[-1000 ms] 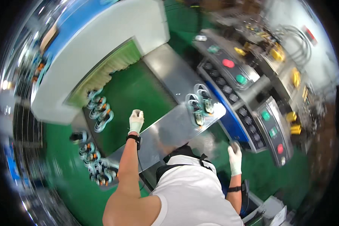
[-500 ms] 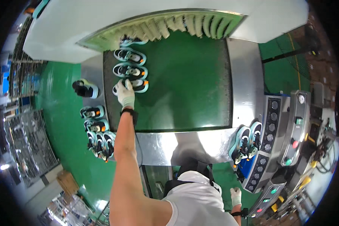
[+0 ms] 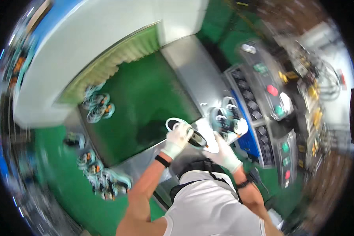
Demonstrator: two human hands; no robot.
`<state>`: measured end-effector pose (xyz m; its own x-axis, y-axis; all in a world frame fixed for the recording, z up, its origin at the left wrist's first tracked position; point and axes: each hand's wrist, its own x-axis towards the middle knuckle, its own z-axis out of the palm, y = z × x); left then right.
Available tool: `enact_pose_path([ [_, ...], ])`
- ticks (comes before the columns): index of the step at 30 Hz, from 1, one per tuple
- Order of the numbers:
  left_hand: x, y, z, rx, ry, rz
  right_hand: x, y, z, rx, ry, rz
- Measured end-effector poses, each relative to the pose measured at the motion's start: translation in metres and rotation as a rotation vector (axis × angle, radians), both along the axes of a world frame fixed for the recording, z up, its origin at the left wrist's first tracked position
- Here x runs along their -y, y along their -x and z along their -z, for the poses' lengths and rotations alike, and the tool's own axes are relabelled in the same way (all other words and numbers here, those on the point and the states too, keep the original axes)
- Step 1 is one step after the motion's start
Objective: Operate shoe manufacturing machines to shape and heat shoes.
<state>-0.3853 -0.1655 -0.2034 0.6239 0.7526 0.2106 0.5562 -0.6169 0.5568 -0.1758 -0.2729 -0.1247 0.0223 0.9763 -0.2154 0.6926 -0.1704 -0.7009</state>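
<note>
My left hand (image 3: 178,138), in a white glove, is closed around a sneaker (image 3: 199,139) above the front metal edge. Its pale rim and dark opening show; the left hand covers part of the upper. At the sneaker's other end, my right hand (image 3: 223,154), also gloved, has its fingers around the end, though glare and blur soften them. Just beyond the right hand stands a pair of teal and black sneakers (image 3: 226,116). More sneakers (image 3: 100,112) lie on the green conveyor belt (image 3: 141,90), by the curtain at its far left.
A fringed curtain (image 3: 118,59) hangs across the white machine's opening. Several sneakers (image 3: 96,169) line the metal ledge at left, with a darker shoe (image 3: 74,139) beyond them. A control panel (image 3: 247,94) with knobs and coloured buttons stands at right.
My left hand has left the row on the belt and come back toward me with a sneaker. My right hand has risen from my side to it. The view has turned right.
</note>
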Motion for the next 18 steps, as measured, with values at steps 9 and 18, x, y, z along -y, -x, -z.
enact_pose_path([
  [9, 0.070, -0.305, -0.197, 0.450, 0.124, 0.926, 0.144, -0.183, -0.085, -0.534, 0.109, 0.764],
  [18, 0.168, -0.564, -0.201, 0.297, 0.476, 1.049, 0.331, -0.231, -0.087, -1.314, -0.978, 1.350],
])
